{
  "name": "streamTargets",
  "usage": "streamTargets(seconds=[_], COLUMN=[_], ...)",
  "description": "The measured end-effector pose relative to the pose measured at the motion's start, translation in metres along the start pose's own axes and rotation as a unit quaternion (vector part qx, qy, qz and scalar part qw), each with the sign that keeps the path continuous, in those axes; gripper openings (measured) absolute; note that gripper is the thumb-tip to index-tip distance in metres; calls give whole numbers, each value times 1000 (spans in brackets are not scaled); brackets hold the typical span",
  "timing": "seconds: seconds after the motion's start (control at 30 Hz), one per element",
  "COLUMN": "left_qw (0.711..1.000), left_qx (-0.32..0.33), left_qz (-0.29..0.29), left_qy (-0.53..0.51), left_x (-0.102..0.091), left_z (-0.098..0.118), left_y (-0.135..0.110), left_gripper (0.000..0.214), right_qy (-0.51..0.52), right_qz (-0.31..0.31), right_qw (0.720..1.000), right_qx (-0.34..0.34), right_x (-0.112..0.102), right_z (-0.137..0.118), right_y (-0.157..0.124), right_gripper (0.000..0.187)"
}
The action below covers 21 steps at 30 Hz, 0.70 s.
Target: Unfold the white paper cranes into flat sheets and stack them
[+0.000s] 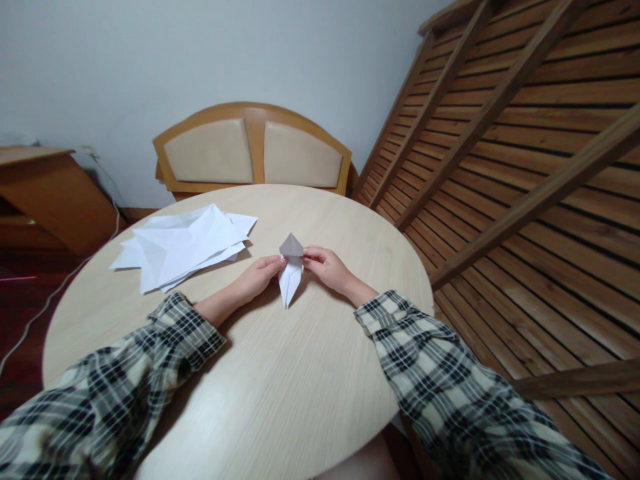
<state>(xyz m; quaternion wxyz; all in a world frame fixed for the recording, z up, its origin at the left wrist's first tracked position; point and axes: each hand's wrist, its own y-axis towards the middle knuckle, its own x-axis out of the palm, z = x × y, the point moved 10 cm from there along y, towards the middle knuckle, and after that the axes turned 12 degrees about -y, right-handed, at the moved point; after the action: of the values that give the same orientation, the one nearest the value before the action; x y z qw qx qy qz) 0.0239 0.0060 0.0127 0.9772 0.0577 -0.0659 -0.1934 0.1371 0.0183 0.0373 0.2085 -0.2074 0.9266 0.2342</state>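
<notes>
A small folded white paper piece point(291, 273), narrow and pointed at its near end with a raised triangular flap at the far end, rests on the round light-wood table point(280, 387). My left hand point(260, 277) pinches its left side. My right hand point(326, 265) pinches its right side near the flap. Both wrists lie on the tabletop, and both arms wear plaid sleeves.
A loose pile of creased white paper sheets point(183, 245) lies on the table's far left. A wooden chair with padded back point(253, 152) stands behind the table. A slatted wooden frame point(525, 167) leans at the right. A wooden cabinet point(47, 193) and a cable are at the left.
</notes>
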Motion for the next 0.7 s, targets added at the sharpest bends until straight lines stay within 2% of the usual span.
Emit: streamTargets(seconds=[0.13, 0.4, 0.53, 0.7], left_qw=[1000, 1000, 997, 983], left_qx=[-3, -29, -42, -75], left_qz=[-4, -5, -4, -13], left_qy=[2, -2, -59, -166], left_x=[1, 4, 7, 5], left_z=[1, 4, 1, -20], left_y=[0, -3, -1, 6], left_gripper=[25, 23, 18, 25], right_qy=[-2, -41, -79, -94], right_qz=[-1, 28, 54, 59], right_qw=[1000, 998, 994, 992], right_qx=[2, -37, -60, -60], right_x=[0, -4, -9, -10], right_z=[-1, -5, -8, -9], right_y=[0, -2, -2, -2], right_gripper=[14, 26, 26, 27])
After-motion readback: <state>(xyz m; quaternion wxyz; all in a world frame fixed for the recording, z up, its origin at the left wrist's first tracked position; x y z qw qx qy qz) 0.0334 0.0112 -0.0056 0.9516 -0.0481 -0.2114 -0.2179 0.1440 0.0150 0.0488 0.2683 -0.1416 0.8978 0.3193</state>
